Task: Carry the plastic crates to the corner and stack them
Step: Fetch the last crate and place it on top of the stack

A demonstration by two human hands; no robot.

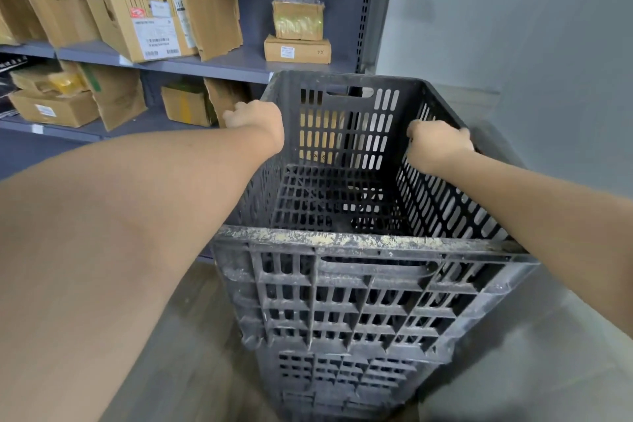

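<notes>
Head view has the left hand [255, 120] and right hand [436, 144] curled over opposite rims of a black slatted plastic crate [359, 241], apparently landing on a second black crate [342, 377] by the grey wall [513, 27]; only seating and release seem left.

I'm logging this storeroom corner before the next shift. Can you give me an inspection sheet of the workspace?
Surface: grey floor around the stack.
Job's things: black top crate atop a lower crate; near rim scuffed and dusty; nothing seen inside.
Clutter: nothing seen.
Hands: left hand grips the top crate's left rim, right hand grips its right rim.
Cables: nothing seen.
Surroundings: shelving with cardboard boxes on the left; grey wall on the right.
</notes>
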